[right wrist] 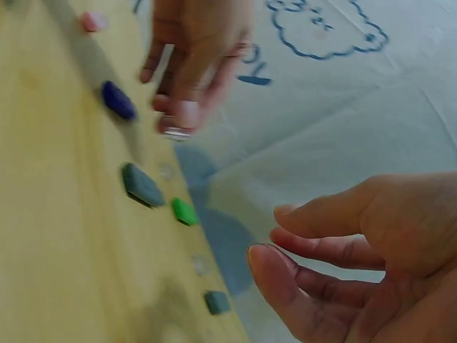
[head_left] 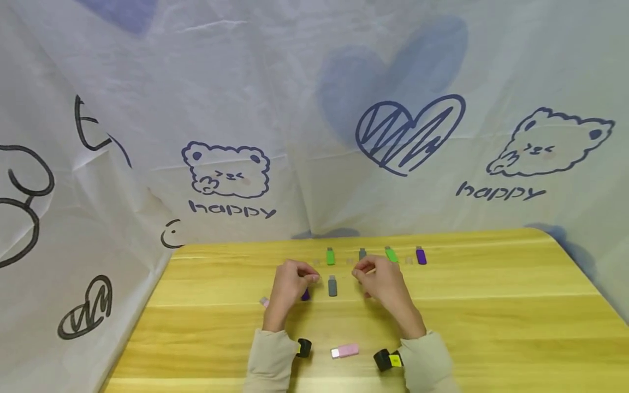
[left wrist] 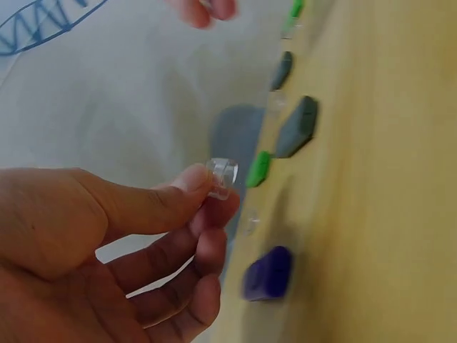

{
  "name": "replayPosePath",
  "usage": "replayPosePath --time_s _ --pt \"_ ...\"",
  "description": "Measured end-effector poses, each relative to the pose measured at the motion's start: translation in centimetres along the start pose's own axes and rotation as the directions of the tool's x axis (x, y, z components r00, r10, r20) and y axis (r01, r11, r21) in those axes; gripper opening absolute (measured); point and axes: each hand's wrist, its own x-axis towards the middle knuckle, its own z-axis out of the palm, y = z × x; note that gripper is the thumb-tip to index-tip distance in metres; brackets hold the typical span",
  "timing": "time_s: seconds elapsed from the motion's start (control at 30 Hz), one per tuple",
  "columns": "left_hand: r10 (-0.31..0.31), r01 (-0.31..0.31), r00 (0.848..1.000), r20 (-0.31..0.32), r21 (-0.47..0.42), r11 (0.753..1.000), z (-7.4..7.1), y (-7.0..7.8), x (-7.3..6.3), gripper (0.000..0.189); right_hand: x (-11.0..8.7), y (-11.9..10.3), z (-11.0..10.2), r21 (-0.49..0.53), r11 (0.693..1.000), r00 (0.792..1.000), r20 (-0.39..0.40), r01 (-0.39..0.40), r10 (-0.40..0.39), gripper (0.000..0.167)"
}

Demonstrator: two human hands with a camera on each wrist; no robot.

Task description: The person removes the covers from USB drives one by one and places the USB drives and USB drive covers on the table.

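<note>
My left hand [head_left: 290, 285] pinches a small clear plastic cap [left wrist: 223, 177] between thumb and index finger, raised over the table. In the left wrist view the other fingers curl loosely below it. My right hand [head_left: 384, 281] hovers to the right, its thumb and fingers bent loosely with a gap between them and nothing in it. A grey USB stick [head_left: 332, 286] lies on the table between the hands. Partly hidden by the left hand are a purple USB stick [head_left: 305, 295] and a pink one [head_left: 265, 302].
Along the table's back edge lie a green USB stick [head_left: 330, 256], a grey one [head_left: 362, 253], another green one [head_left: 391, 254] and a purple one [head_left: 421, 255], with clear caps [head_left: 409, 261] among them. Another pink USB stick [head_left: 345, 351] lies between the forearms. A printed cloth [head_left: 314, 164] hangs behind.
</note>
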Motion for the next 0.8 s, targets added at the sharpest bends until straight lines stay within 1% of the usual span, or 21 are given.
replayPosePath --time_s 0.17,0.27,0.47,0.6,0.8 --pt "-0.017 0.017 1.000 -0.008 0.037 0.999 0.9 -0.3 0.0 0.008 0.0 0.2 -1.5 0.007 1.000 1.000 -0.015 -0.013 0.013 0.007" --pt "-0.046 0.046 0.999 -0.001 0.049 0.998 1.2 -0.2 -0.1 0.008 0.1 0.6 -1.9 0.020 1.000 1.000 -0.008 -0.016 0.017 0.007" --pt "-0.079 0.076 0.996 0.030 0.097 0.992 1.6 0.1 -0.2 0.009 0.1 1.0 -2.3 0.032 0.999 0.999 -0.011 -0.032 0.033 0.007" --pt "-0.075 0.073 0.997 0.018 0.120 0.990 1.7 0.2 -0.1 0.008 0.1 1.2 -2.4 0.030 0.999 0.999 -0.018 -0.032 0.033 0.007" --pt "-0.042 0.041 0.999 0.002 0.128 0.991 1.9 0.1 -0.2 0.007 0.0 1.1 -2.3 0.020 0.999 0.999 -0.009 -0.040 0.040 0.005"
